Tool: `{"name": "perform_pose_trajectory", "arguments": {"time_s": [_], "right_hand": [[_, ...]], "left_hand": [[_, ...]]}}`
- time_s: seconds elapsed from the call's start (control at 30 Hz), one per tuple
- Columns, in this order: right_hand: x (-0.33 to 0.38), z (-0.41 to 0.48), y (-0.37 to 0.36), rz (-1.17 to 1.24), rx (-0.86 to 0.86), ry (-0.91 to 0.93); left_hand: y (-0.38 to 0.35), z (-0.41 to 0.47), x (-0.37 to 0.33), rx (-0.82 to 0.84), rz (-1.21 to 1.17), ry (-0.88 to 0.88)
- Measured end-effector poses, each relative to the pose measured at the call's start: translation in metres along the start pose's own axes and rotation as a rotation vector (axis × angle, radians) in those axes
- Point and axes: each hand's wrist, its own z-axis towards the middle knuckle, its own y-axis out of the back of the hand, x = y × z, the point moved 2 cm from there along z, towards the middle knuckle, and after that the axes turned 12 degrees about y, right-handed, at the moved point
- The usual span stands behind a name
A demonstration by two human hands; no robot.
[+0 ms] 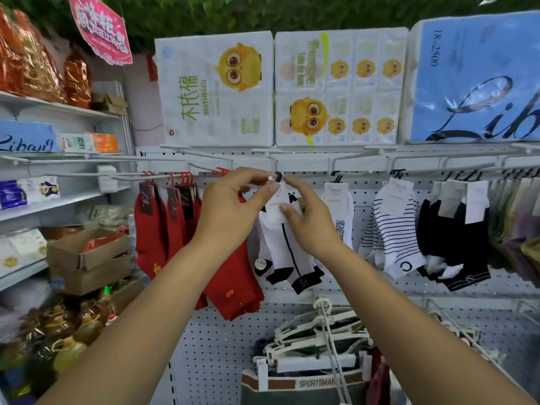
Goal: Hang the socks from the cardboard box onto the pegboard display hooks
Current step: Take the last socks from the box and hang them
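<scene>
Pegboard wall; cardboard box at left, red item inside; left grip pinching hook tip, right grip holding white sock.

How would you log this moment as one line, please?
step: hanging white socks on hook | left hand: pinches hook tip | right hand: pinches card
</scene>
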Motion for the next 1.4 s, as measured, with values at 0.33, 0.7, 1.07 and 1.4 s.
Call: {"name": "perform_pose_trajectory", "arguments": {"time_s": [0.33, 0.7, 1.07, 1.4], "right_hand": [[-0.007, -0.011, -0.005, -0.077, -0.065, -0.082], [0.020, -0.064, -0.028, 0.019, 0.075, -0.025], [0.004, -0.081, -0.107, 0.019, 0.258, -0.311], [-0.016, -0.079, -0.141, -0.022, 0.143, -0.482]], "left_hand": [[0.015, -0.029, 0.016, 0.093, 0.051, 0.093], [0.096, -0.097, 0.092, -0.381, 0.195, 0.511], [0.127, -0.061, 0.151, -0.070, 0.106, 0.695], [0.119, -0.008, 0.194, 0.139, -0.046, 0.667]]}}
